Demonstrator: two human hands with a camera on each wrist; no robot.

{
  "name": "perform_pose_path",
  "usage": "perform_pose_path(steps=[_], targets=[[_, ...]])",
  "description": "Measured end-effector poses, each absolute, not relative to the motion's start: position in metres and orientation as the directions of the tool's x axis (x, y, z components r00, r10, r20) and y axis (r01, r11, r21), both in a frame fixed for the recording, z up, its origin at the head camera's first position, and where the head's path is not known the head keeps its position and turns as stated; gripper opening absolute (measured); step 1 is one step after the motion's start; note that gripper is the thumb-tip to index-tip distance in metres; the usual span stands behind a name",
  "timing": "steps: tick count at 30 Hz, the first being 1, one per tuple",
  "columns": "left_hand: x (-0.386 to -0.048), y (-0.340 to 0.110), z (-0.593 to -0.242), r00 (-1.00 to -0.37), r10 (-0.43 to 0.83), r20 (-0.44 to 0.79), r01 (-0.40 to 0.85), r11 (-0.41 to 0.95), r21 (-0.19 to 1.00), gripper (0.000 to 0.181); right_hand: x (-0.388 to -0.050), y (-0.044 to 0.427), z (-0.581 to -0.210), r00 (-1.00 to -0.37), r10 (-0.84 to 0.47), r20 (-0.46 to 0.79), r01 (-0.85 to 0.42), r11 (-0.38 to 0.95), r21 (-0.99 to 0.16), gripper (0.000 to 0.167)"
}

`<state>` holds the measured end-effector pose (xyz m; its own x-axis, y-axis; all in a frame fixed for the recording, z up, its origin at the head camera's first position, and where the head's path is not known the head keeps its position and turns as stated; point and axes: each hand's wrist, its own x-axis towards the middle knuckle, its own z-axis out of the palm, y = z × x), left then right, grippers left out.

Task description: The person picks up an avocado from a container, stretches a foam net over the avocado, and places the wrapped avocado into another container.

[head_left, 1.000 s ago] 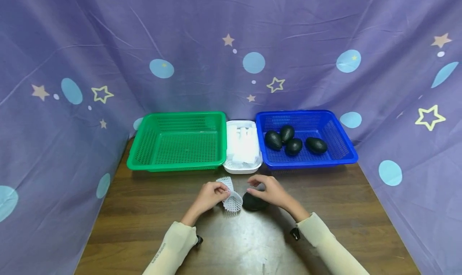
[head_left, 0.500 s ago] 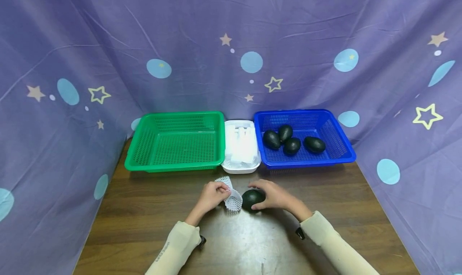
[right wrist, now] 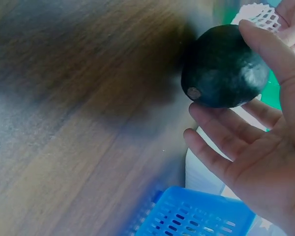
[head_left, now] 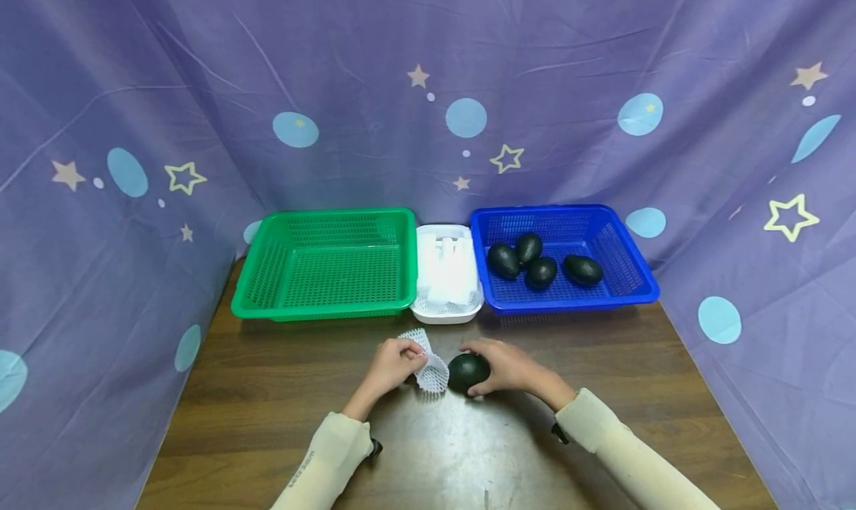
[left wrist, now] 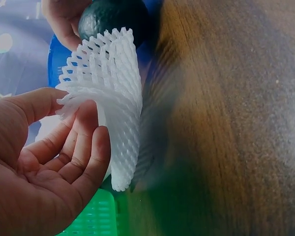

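Note:
A white foam net sleeve (head_left: pixel 433 372) is pinched at its upper edge between the thumb and fingers of my left hand (head_left: pixel 396 363). In the left wrist view the foam net (left wrist: pixel 120 105) flares open toward a dark green avocado (left wrist: pixel 113 19). My right hand (head_left: pixel 510 367) grips that avocado (head_left: pixel 468 373) from its right side. Seen from the right wrist, the thumb lies on one side of the avocado (right wrist: pixel 226 69) and fingers on the other, and the stem scar shows. The avocado's far end is beside the net's mouth; whether they touch I cannot tell.
At the back left stands a green basket (head_left: pixel 328 311). A white tray (head_left: pixel 446 319) of folded foam nets sits beside it. The blue basket (head_left: pixel 568 302) at the back right holds several avocados (head_left: pixel 542 272). Wooden tabletop (head_left: pixel 428 458) lies in front.
My right hand has come down from over the avocado and taken hold of it, turning it slightly. My left hand has stayed on the foam net almost without moving.

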<state>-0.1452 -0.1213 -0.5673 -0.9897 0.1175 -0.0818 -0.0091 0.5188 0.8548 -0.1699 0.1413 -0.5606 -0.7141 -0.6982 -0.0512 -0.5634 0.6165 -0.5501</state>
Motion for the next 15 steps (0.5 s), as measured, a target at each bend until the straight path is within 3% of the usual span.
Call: perform_pose_path(steps=[15], targets=[[-0.1454,-0.12,-0.5669,-0.991,0.111,-0.075,-0.006,0.523,0.852,0.007,-0.1691,0.1398,-0.5672,-0.721,-0.693,-0.013,-0.557,0.59,-0.584,0.066]])
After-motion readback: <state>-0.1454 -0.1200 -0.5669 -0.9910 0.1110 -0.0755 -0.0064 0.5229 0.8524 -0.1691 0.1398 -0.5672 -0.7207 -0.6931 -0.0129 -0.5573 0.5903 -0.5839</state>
